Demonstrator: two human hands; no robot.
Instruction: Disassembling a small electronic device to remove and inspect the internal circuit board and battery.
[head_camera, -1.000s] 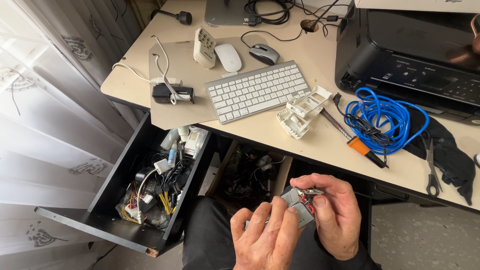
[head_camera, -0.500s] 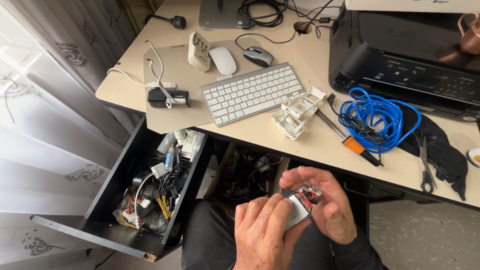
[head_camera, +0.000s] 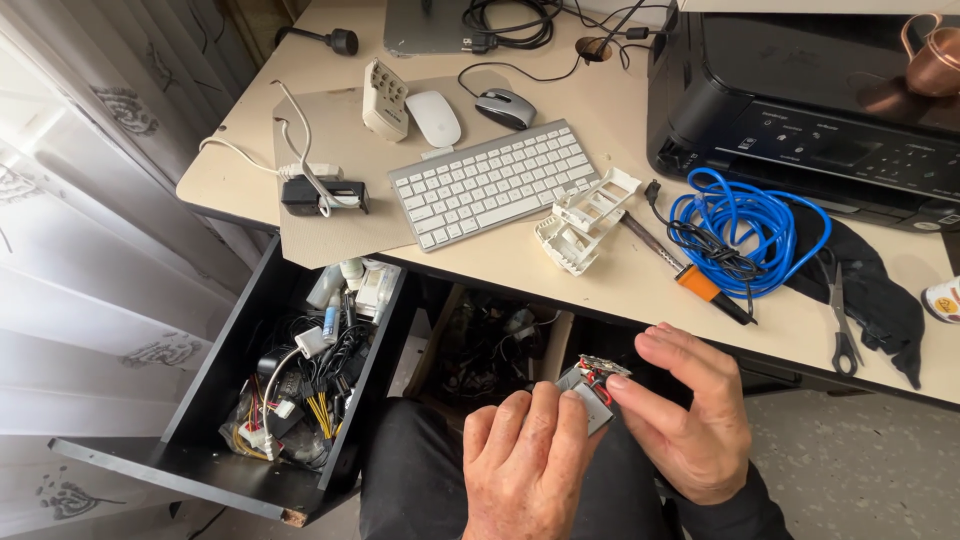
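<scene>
both of your hands closed on one small grey electrical module with red wires and a little circuit board on top (head_camera: 592, 385), held over your lap just below the beige desk edge (head_camera: 640, 300). your left hand (head_camera: 525, 465) cupped it from beneath while your right hand (head_camera: 690, 415) pinched its top. you seemed mid-inspection; the next move likely needed a careful fingertip grip on those wires.

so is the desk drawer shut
No, the black drawer is pulled fully open at the left of the desk, with tangled cables and small bottles showing inside.
</scene>
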